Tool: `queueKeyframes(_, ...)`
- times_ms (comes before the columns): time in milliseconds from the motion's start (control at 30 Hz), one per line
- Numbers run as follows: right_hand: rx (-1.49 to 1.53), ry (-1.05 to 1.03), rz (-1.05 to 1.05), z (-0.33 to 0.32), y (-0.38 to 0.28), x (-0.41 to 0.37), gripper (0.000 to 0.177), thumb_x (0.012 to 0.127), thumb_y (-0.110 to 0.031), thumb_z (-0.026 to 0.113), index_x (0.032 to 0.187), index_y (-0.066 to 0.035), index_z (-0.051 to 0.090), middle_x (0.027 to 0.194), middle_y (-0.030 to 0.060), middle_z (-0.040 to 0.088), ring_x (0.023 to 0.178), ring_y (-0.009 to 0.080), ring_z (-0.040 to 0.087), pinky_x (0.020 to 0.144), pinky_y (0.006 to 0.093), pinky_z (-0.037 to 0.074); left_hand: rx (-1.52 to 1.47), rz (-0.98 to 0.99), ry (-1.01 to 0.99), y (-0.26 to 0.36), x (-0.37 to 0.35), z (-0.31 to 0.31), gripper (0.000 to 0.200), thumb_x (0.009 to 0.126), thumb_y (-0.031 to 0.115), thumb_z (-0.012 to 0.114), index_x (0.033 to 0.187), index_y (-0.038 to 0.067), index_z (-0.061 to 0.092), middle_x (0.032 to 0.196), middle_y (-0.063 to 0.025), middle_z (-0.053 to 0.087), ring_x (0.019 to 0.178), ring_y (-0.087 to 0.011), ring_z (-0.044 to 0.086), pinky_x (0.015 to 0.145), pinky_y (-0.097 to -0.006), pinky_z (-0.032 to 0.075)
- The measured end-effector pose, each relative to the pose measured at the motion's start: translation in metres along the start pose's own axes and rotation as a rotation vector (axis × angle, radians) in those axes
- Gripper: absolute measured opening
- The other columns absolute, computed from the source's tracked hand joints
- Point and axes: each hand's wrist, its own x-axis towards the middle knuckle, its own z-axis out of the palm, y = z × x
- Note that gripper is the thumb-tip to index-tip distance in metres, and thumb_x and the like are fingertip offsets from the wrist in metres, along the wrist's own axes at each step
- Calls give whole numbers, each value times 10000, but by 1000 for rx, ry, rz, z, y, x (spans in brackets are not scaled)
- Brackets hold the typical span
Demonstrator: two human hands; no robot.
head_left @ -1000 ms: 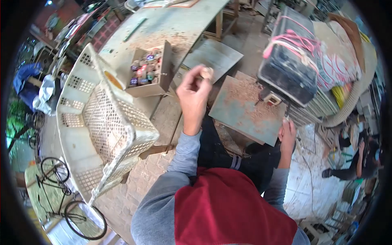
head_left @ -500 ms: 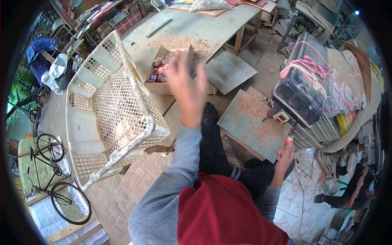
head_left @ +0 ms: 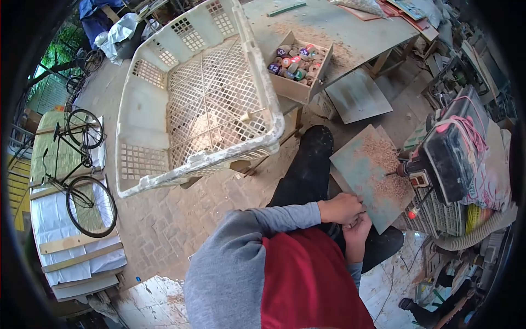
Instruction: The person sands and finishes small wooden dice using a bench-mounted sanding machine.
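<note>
My left hand point(head_left: 341, 209) and my right hand point(head_left: 358, 229) meet in front of my lap, at the near edge of a greenish board point(head_left: 356, 160) strewn with wood shavings. The fingers of both are closed and pressed together; whatever is between them is hidden or too small to make out. Beyond the hands stands a dark drill press point(head_left: 452, 148) tied with pink cord. Its bit points over the board, and its red-knobbed lever point(head_left: 413, 213) is free of my right hand. An open wooden box point(head_left: 293, 89) holds several round wooden pieces with coloured number labels.
A large white plastic crate point(head_left: 143, 118) stands tilted at the left, with shavings and a small wooden piece inside. The box rests on a worktable point(head_left: 350, 38) dusted with shavings. Bicycles point(head_left: 85, 159) are farther left. A person's leg point(head_left: 422, 313) shows at lower right.
My left hand has come back from above the wooden box to my lap. My right hand has let go of the drill press lever and joined it. The camera view has shifted.
</note>
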Motion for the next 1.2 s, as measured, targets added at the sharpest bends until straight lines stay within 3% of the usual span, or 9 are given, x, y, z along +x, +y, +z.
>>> queueKeyframes(133, -2, -127, -19, -9, -4, 4, 117, 902, -159, 478, 864, -116, 580, 667, -28, 527, 443, 77, 393, 382, 235, 327, -130, 36, 34, -9, -4, -11, 305, 720, 171, 664, 1010, 81, 688, 976, -90, 664, 965, -322, 629, 809, -422, 527)
queueKeyframes(200, -38, 67, 6, 18, -11, -6, 118, 908, -175, 485, 833, -111, 552, 649, -18, 502, 434, 85, 370, 381, 233, 314, -135, 116, -19, -14, 0, -13, 362, 729, 149, 657, 1084, 79, 673, 1052, -139, 665, 1004, -327, 622, 834, -417, 519)
queueKeyframes(233, -28, -62, 17, -7, -8, 3, 148, 898, -204, 502, 977, -138, 609, 707, -47, 553, 459, 77, 383, 399, 226, 301, -271, 46, -24, -17, 1, -13, 407, 741, 154, 656, 1139, 70, 655, 1082, -166, 658, 1018, -340, 622, 852, -413, 517)
queueKeyframes(400, 78, -179, -9, 12, -17, -11, 240, 844, -151, 488, 1054, -66, 569, 813, 21, 603, 469, 100, 392, 427, 234, 315, -474, 140, 45, -14, 8, -37, 332, 823, 85, 652, 1151, 29, 640, 967, -146, 692, 915, -271, 658, 840, -360, 514)
queueKeyframes(567, 109, -126, -17, 25, -29, -22, 251, 840, -178, 482, 1053, -80, 573, 858, 52, 618, 503, 128, 422, 449, 263, 327, -1018, -109, 47, -22, 7, -35, 344, 864, -28, 585, 1207, -27, 591, 1142, -102, 677, 1019, -139, 628, 893, -294, 491)
queueKeyframes(800, 181, -14, -26, 6, -30, -17, 187, 909, -250, 530, 989, -91, 588, 783, 36, 563, 511, 126, 411, 460, 258, 313, -1346, -243, 93, -48, 23, -11, 329, 878, -6, 560, 1204, -25, 597, 1145, -92, 669, 911, -132, 609, 859, -295, 483)
queueKeyframes(933, 144, 72, -214, -3, -53, -22, 172, 975, -276, 551, 967, -106, 579, 678, -7, 466, 510, 110, 394, 456, 260, 307, -1038, -335, 166, -73, 53, 8, 298, 854, 14, 600, 1150, -7, 637, 1062, -74, 687, 897, -115, 595, 808, -289, 485)
queueKeyframes(1100, 245, 147, -482, -30, -98, -36, 110, 908, -207, 637, 963, -122, 596, 657, -30, 456, 495, 95, 377, 445, 247, 293, -314, -152, 434, -100, 108, 44, 337, 781, 59, 665, 1118, 72, 671, 1000, -123, 677, 967, -325, 619, 930, -406, 442)
queueKeyframes(1200, 246, 156, -549, -39, -112, -49, 116, 881, -189, 660, 947, -115, 601, 639, -32, 447, 486, 91, 376, 441, 243, 293, -83, -235, 476, -93, 111, 35, 342, 776, 67, 670, 1118, 70, 669, 1031, -120, 681, 1028, -365, 573, 969, -465, 405)
